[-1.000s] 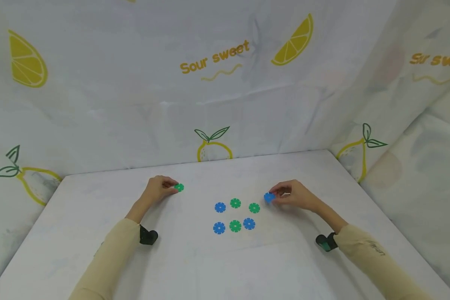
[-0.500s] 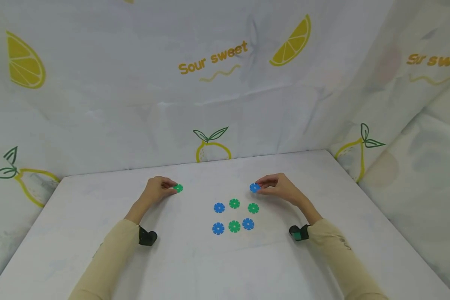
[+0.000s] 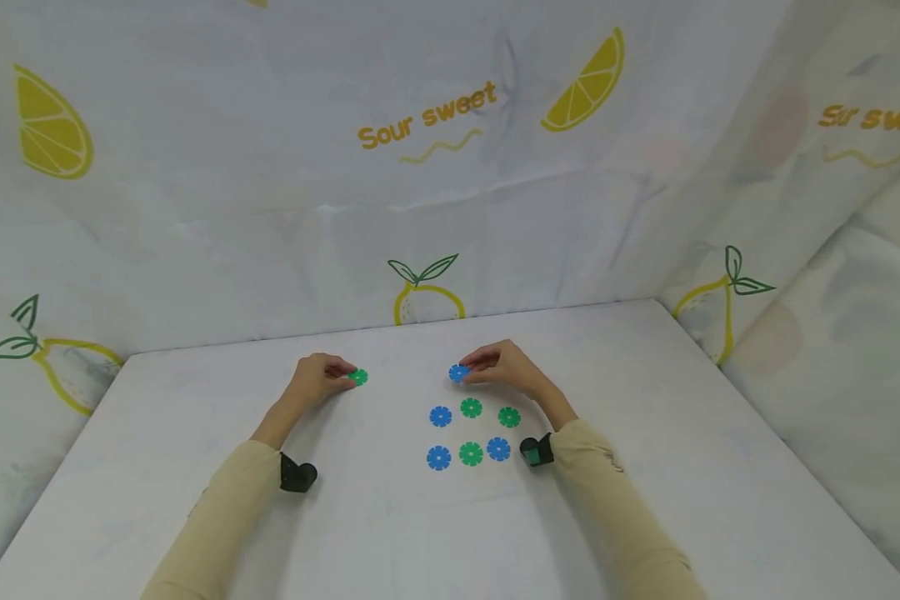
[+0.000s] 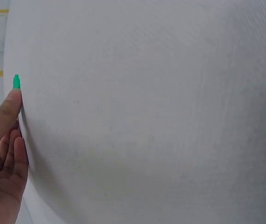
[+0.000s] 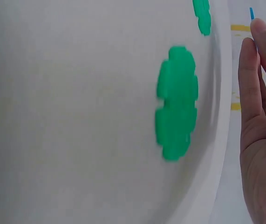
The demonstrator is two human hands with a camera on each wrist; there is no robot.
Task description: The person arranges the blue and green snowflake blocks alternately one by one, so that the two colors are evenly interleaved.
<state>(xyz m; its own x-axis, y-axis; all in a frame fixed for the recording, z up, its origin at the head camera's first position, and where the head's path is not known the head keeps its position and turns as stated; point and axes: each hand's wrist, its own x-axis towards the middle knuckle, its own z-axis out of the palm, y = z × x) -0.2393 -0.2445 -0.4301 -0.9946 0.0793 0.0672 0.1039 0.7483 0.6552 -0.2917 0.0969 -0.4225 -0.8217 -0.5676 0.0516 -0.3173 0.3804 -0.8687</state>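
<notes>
With your left hand (image 3: 317, 377), you are pinching a green notched disc (image 3: 358, 377) between thumb and fingertips, and it is sticking out toward the middle of the table (image 3: 375, 533). In the left wrist view, that disc is showing nearly edge-on above your thumb.

With your right hand (image 3: 504, 367), you are gripping a blue notched disc (image 3: 458, 373) by its rim. It is pointing toward your other hand, well apart from the green one. In the right wrist view, only a thin blue sliver is showing past your fingertips. I cannot tell whether either held disc is touching the table.

Six more discs are lying flat in two rows, nearer to you than the pair you are holding. The far row is running, left to right, blue disc (image 3: 440, 416), green disc (image 3: 471, 407), green disc (image 3: 509, 417); the near row, blue disc (image 3: 438, 457), green disc (image 3: 471, 453), blue disc (image 3: 498, 449).

You are wearing beige sleeves (image 3: 213, 521), with a black camera (image 3: 297, 476) at each wrist. Behind the table, a white cloth (image 3: 270, 167) is hanging, printed with lemons and "Sour sweet".
</notes>
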